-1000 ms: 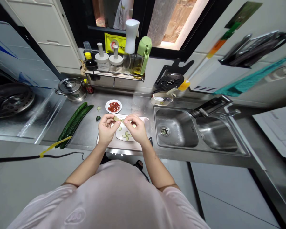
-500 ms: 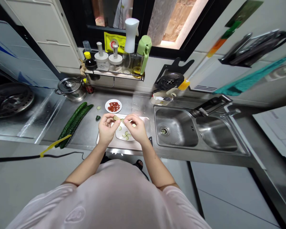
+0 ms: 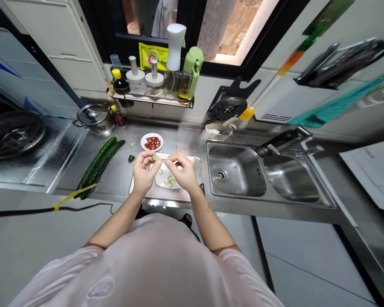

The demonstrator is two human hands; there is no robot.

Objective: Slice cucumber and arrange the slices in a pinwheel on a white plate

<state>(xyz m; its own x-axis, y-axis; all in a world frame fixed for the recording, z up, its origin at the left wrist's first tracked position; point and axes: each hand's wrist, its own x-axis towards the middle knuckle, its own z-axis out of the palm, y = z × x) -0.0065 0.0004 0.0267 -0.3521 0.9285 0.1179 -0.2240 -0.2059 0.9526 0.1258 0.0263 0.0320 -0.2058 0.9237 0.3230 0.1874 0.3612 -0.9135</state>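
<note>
My left hand [image 3: 144, 170] is closed in a pinch on pale green cucumber slices [image 3: 156, 158]; how many it holds is unclear. Facing it, my right hand [image 3: 183, 171] pinches a thin cucumber slice [image 3: 164, 162] between thumb and fingertips. The fingertips of both hands nearly meet. Beneath them a white plate [image 3: 159, 182] rests on a pale cutting board [image 3: 149, 194]. On the plate, curved cucumber pieces [image 3: 170, 182] form a pinwheel, partly hidden by my hands. A black handle [image 3: 202, 189] shows at the board's right edge.
Whole cucumbers [image 3: 100, 167] and a dark cucumber end [image 3: 131, 158] lie to the left. Behind the board is a dish of red pieces [image 3: 152, 150]. A lidded pot [image 3: 95, 119] stands back left, a double sink [image 3: 237, 187] right, and a condiment shelf [image 3: 153, 99] above.
</note>
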